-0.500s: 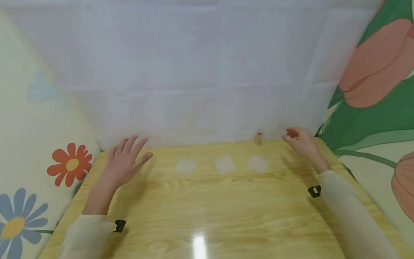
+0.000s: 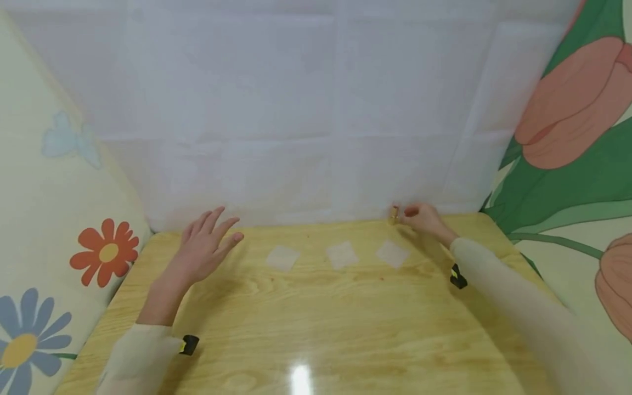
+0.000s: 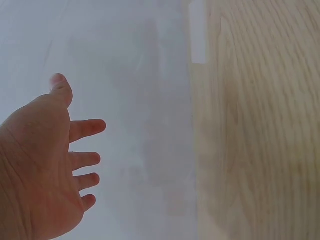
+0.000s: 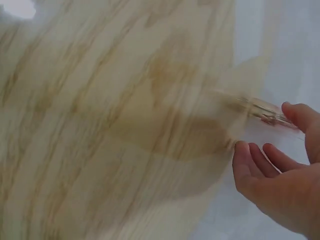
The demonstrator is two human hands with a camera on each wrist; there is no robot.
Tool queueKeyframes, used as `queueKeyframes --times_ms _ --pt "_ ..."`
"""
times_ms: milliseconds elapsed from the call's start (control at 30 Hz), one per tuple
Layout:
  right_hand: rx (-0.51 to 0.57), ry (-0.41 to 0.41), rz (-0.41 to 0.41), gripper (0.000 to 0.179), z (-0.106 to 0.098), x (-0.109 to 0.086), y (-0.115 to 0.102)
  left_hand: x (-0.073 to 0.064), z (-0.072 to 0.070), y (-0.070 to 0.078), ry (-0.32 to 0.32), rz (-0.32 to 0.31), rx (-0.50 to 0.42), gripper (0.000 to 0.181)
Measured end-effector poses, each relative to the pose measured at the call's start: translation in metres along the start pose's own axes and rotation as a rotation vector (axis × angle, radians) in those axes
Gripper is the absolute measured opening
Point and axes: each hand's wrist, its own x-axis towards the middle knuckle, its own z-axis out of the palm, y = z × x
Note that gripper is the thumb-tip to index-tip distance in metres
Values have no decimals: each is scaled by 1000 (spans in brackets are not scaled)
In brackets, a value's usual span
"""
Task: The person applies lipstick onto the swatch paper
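The reach seemed nearly complete, grip and lift not yet made: a shiny golden cylinder (image 2: pixel 394 215) stood upright between one and two o'clock from the table's centre. The right hand (image 2: pixel 428 220) was close beside it, thumb and fingers apart; contact could not be told. The left hand (image 2: pixel 202 253), at ten o'clock, spread its fingers, holding nothing. Three flat, whitish squares (image 2: pixel 342 254) lay on the glossy wood-grained table (image 2: pixel 306 318) before a creased white sheet (image 2: pixel 247 109).

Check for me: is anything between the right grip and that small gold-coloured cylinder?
Nothing visible stands between the right grip and the small cylinder: they are side by side, though whether they touch is unclear. The nearest pale square lies in front of the cylinder, off that path.
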Motion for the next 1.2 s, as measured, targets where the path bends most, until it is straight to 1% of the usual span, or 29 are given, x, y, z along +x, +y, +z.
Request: queueKeyframes --times_ms 67,167,233,333,467,633,733,800,833,900,967,1000,1067,1133,1200 --pt "-36 -2 -19 46 3 6 0 3 1 0 -12 5 4 65" --pt "-48 8 -36 42 9 11 -1 6 1 1 -19 16 12 65" --pt "-40 21 -42 37 12 14 -2 7 2 2 -23 25 19 65" --pt "-13 63 -40 34 17 17 -2 8 4 4 -28 32 16 64" --pt "27 113 -30 29 22 19 -2 8 6 5 -32 28 12 64" --pt "26 133 -32 28 27 22 -3 9 5 7 -33 24 10 62" --pt "24 148 -45 28 25 24 -7 14 2 9 -26 35 9 61" --pt "30 152 -43 25 22 23 -11 17 -1 12 -22 42 10 60" --pt "41 149 -40 24 20 22 -13 18 -3 13 -23 44 10 59" --pt "36 135 -32 21 16 20 -16 19 -6 16 -28 45 8 58" --pt "23 120 -36 22 13 17 -19 20 -7 18 -35 51 3 57" --pt "20 115 -46 25 11 15 -21 20 -7 19 -37 55 0 57" --pt "12 123 -79 27 8 12 -24 21 -5 22 -35 61 -7 57" --pt "14 139 -112 25 5 8 -30 22 -3 26 -35 69 -13 58" --pt "29 161 -123 21 1 1 -36 25 0 30 -39 72 -27 59"
